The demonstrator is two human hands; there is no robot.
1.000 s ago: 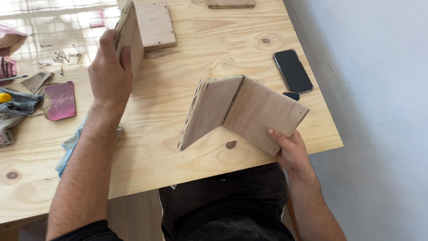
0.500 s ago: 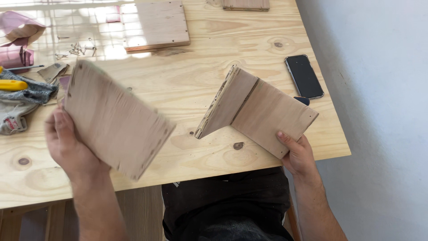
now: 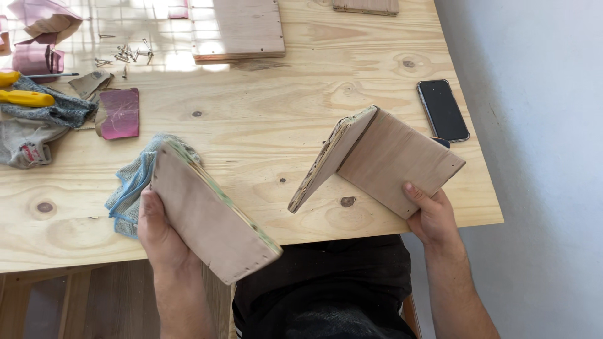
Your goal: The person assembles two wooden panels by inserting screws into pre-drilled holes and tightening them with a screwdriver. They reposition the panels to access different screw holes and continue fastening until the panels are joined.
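Note:
My left hand (image 3: 158, 233) grips a loose plywood board (image 3: 210, 213), tilted on edge over the near rim of the wooden table (image 3: 264, 125). Small holes run along the board's lower end. My right hand (image 3: 430, 216) holds the lower corner of an L-shaped piece (image 3: 383, 157) made of two plywood boards joined at a right angle, which stands on the table at the right. The two pieces are apart, with bare tabletop between them.
A blue cloth (image 3: 129, 188) lies behind the loose board. A dark phone (image 3: 442, 110) rests at the right edge. Another board (image 3: 235, 28), several screws (image 3: 122, 53), pink sandpaper (image 3: 119, 113), grey gloves (image 3: 44, 119) and a yellow-handled tool (image 3: 25, 97) lie further back.
My left hand picked a board off the far stack, carried it toward me and turned it on edge near the table's front. The L-shaped piece stayed put.

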